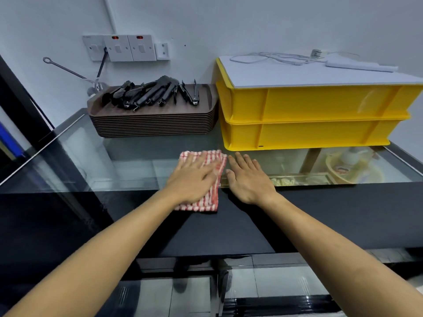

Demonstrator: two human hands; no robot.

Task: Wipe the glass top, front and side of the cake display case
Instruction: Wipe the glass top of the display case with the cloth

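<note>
Flat on the glass top [142, 161] of the cake display case lies a red-and-white striped cloth [207, 179], folded into a rough rectangle near the middle of the pane's front edge. The left hand [192, 181] rests on it palm down, fingers straight and spread, pressing the cloth against the glass. Just beside it, the right hand [248, 179] lies palm down on the bare glass, fingers straight and held nearly together, its thumb close to the cloth's right edge. Behind the hands, a stack of brown trays [155, 124] carries a heap of black tongs [148, 92], and two stacked yellow crates [313, 117] stand to its right, topped by a white board [297, 74] with a coiled white cable [270, 58].
</note>
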